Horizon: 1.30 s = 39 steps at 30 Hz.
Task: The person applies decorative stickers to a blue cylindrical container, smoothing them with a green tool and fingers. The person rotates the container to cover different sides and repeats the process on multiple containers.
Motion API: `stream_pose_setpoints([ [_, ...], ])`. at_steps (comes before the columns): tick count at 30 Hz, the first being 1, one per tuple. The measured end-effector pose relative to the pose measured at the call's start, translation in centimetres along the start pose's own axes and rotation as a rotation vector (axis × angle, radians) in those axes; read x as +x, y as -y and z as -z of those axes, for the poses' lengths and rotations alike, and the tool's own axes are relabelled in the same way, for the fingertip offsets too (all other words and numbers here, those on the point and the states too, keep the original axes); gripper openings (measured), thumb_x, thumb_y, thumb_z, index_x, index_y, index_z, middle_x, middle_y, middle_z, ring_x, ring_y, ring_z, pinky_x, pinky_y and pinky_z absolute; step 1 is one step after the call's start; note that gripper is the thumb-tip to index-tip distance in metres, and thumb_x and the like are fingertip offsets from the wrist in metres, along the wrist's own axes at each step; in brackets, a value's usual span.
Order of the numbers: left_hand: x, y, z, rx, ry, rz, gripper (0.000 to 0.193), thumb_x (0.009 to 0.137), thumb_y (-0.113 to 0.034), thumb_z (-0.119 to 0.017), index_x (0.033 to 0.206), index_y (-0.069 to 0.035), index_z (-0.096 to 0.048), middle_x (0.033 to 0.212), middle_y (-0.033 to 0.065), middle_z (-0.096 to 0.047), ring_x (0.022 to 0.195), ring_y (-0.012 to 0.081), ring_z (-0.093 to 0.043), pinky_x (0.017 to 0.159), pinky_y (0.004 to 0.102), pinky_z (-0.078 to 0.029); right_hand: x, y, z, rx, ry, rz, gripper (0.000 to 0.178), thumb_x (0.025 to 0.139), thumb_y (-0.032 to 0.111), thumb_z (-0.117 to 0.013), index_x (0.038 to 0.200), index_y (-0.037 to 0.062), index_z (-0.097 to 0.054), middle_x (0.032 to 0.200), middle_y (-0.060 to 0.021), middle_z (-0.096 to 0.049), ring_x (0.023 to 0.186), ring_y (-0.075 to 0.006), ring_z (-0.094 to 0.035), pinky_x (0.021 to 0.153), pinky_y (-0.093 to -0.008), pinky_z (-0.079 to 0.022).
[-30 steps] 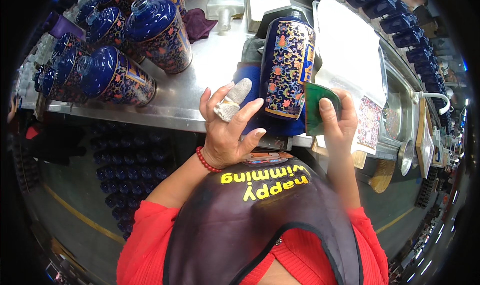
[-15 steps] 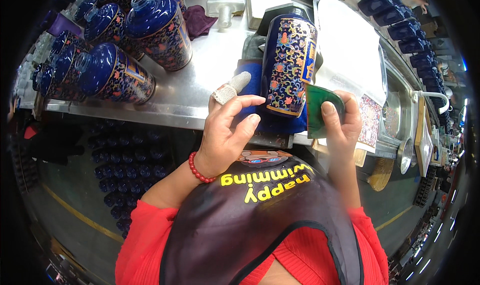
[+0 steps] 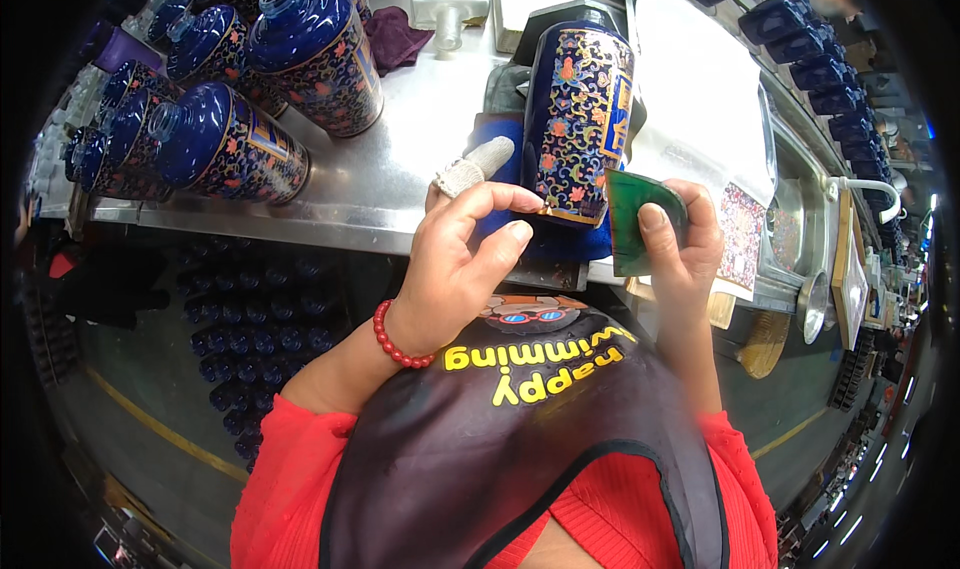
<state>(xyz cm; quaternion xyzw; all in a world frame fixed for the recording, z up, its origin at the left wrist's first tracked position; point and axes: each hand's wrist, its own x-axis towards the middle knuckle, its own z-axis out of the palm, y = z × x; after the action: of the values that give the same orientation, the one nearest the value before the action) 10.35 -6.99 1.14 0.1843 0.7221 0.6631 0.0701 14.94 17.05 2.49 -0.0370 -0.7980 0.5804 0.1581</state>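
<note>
A dark blue bottle [image 3: 580, 119] with a colourful floral band and gold edging lies on its side on a blue cloth pad [image 3: 565, 241], its base toward me. My left hand [image 3: 465, 234] has its fingers apart, and the index fingertip touches the gold edge near the bottle's base. One finger of it wears a whitish fabric finger cover [image 3: 475, 166]. Close to the base on the right, my right hand [image 3: 685, 234] grips a green, flat, semi-translucent scraper [image 3: 640, 219] between thumb and fingers. The scraper's straight edge faces the bottle.
Several patterned blue bottles [image 3: 315, 59] stand on the metal table [image 3: 350, 204] at left, near a purple cloth [image 3: 395, 41]. A clear bottle [image 3: 450, 9] lies at the back. White paper [image 3: 700, 99], a patterned sheet [image 3: 740, 234] and a sink [image 3: 795, 219] are at right.
My left index finger has moved slightly right and down, onto the gold edge by the base. The bottle appears slightly turned. My right hand with the scraper has hardly moved.
</note>
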Motion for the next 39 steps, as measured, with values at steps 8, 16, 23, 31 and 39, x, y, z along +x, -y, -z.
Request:
stream_pose_setpoints([
  [8, 0.6, 1.6, -1.0, 0.17, -0.044, -0.03, 0.02, 0.086, -0.007, -0.065, 0.106, -0.007, -0.064, 0.119, 0.0132, -0.062, 0.125, 0.0334, -0.048, 0.113, 0.0437, -0.032, -0.1, 0.0, 0.1, -0.028, 0.009, 0.028, 0.021, 0.097, 0.014, -0.072, 0.11, -0.0001, -0.063, 0.092, -0.005, -0.068, 0.08, -0.0096, -0.062, 0.073, -0.025, -0.051],
  [16, 0.9, 1.7, -1.4, 0.162, -0.052, -0.114, 0.018, 0.085, -0.006, -0.065, 0.103, -0.008, -0.063, 0.124, 0.0152, -0.061, 0.131, 0.0359, -0.045, 0.115, 0.0458, -0.029, -0.2, -0.4, 0.1, -0.012, 0.022, 0.03, 0.021, 0.097, 0.013, -0.072, 0.11, 0.0001, -0.062, 0.09, -0.0053, -0.069, 0.079, -0.01, -0.063, 0.072, -0.0249, -0.051],
  [23, 1.0, 1.3, -1.4, 0.026, 0.033, 0.058, 0.015, 0.087, -0.007, -0.063, 0.102, -0.008, -0.064, 0.132, 0.0176, -0.059, 0.14, 0.0358, -0.041, 0.117, 0.0456, -0.025, -0.2, -0.7, 0.1, -0.007, 0.033, 0.004, 0.022, 0.096, 0.015, -0.073, 0.109, 0.0003, -0.063, 0.09, -0.0054, -0.07, 0.078, -0.0105, -0.064, 0.071, -0.0254, -0.052],
  [31, 1.5, 1.8, -1.8, 0.157, -0.061, -0.131, 0.017, 0.087, -0.011, -0.067, 0.104, -0.009, -0.065, 0.139, 0.0249, -0.056, 0.14, 0.0399, -0.037, 0.118, 0.0486, -0.022, -0.2, -0.3, 0.3, -0.039, 0.031, 0.026, 0.023, 0.096, 0.016, -0.073, 0.109, 0.0001, -0.063, 0.09, -0.0069, -0.07, 0.078, -0.0121, -0.064, 0.071, -0.0264, -0.052],
  [39, 2.5, 1.3, -1.2, 0.435, -0.03, -0.391, 0.018, 0.081, -0.007, -0.067, 0.098, -0.01, -0.066, 0.148, 0.0268, -0.05, 0.139, 0.0448, -0.035, 0.118, 0.0512, -0.021, -0.1, -0.2, 0.5, -0.079, 0.025, 0.066, 0.022, 0.093, 0.012, -0.071, 0.108, -0.0004, -0.063, 0.09, -0.0082, -0.068, 0.077, -0.0139, -0.064, 0.071, -0.0281, -0.052],
])
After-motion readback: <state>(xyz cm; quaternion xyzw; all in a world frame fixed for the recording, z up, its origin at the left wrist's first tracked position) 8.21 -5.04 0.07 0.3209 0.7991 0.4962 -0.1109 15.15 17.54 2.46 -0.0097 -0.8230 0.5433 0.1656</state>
